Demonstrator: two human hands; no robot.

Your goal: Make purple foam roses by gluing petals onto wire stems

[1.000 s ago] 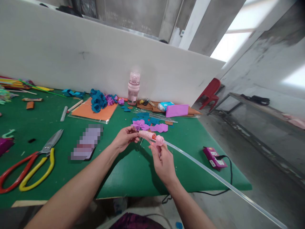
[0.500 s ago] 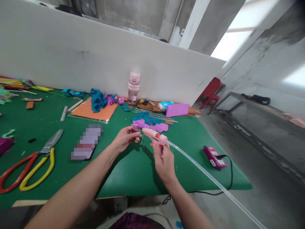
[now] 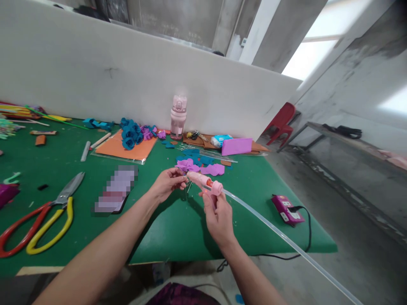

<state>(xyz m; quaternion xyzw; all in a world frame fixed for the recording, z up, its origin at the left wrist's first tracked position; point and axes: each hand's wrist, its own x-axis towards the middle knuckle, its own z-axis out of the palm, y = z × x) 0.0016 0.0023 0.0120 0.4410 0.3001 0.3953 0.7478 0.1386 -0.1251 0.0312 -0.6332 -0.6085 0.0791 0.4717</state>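
Note:
My right hand [image 3: 218, 216] is wrapped round the handle of a pink hot glue gun [image 3: 201, 179]. A long clear glue stick [image 3: 280, 235] runs out of the gun's back toward the lower right. The nozzle points left, close to the fingertips of my left hand [image 3: 168, 184]. Those fingertips are pinched together, with thin wires [image 3: 190, 187] sticking out below them. What sits at the very tip of the pinch is too small to make out. Purple crepe paper pieces [image 3: 212, 169] lie just behind both hands, with teal paper pieces [image 3: 199, 159] beyond.
Large scissors [image 3: 60, 207] and a blurred-out phone [image 3: 116, 190] lie left. Teal paper roses [image 3: 131, 134] rest on an orange sheet [image 3: 111, 146]. A pink bottle [image 3: 178, 118] stands against the white partition [image 3: 143, 76]. At right is a purple power block [image 3: 288, 209] with a black cable.
The glue gun has shifted slightly left, bringing its nozzle nearer to my left fingertips. My left hand stays almost where it was.

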